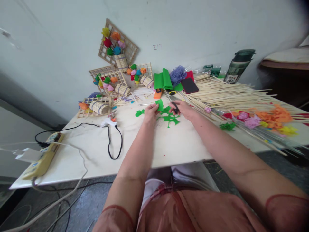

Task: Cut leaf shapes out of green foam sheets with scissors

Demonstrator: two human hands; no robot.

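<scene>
My left hand [151,112] pinches a small piece of green crepe paper [159,104] above the white table. Just to its right, my right hand [182,108] is closed round the dark handles of a pair of scissors [175,109]. The blades point away from me, up and to the left, a little apart from the held paper. Green paper scraps [171,119] with curved cut-outs lie on the table between and below my hands. Left of my left hand are a few rounded green cut pieces [139,113].
Behind my hands lie a green paper roll [163,79], purple yarn [178,75] and a phone [189,85]. Bamboo sticks [222,95] and crepe flowers [252,121] cover the right. At left are stick-and-flower frames [98,107], a glue gun [109,121] with its cord and a power strip [43,156].
</scene>
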